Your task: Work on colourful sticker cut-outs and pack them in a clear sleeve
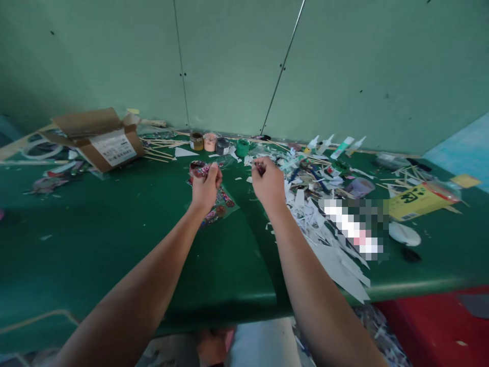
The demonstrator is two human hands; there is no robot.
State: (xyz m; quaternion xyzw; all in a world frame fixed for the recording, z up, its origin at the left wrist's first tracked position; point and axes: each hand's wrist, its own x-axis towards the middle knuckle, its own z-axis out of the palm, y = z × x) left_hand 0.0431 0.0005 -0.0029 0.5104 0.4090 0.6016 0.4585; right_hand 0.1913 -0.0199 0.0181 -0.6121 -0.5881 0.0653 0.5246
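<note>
My left hand [207,185] is closed on a clear plastic packet with colourful red, pink and blue printed or loose pieces [220,210]; part of it sticks out above my fingers and part hangs below. Level with it on the right, my right hand [268,182] is closed, thumb against fingers. A small dark reddish bit shows at its fingertips, too small to name. Both hands are above the green table [153,239], apart from each other. White paper scraps [301,209] lie just beside my right hand. Behind the hands stands a green paint jar [242,148].
Other small jars [210,142] stand by the wall. An opened cardboard box [110,145] and thin wooden sticks [156,153] are at left. Glue bottles [343,147], blue-handled pliers [316,177], a yellow packet [412,201] and a white computer mouse [405,234] lie right.
</note>
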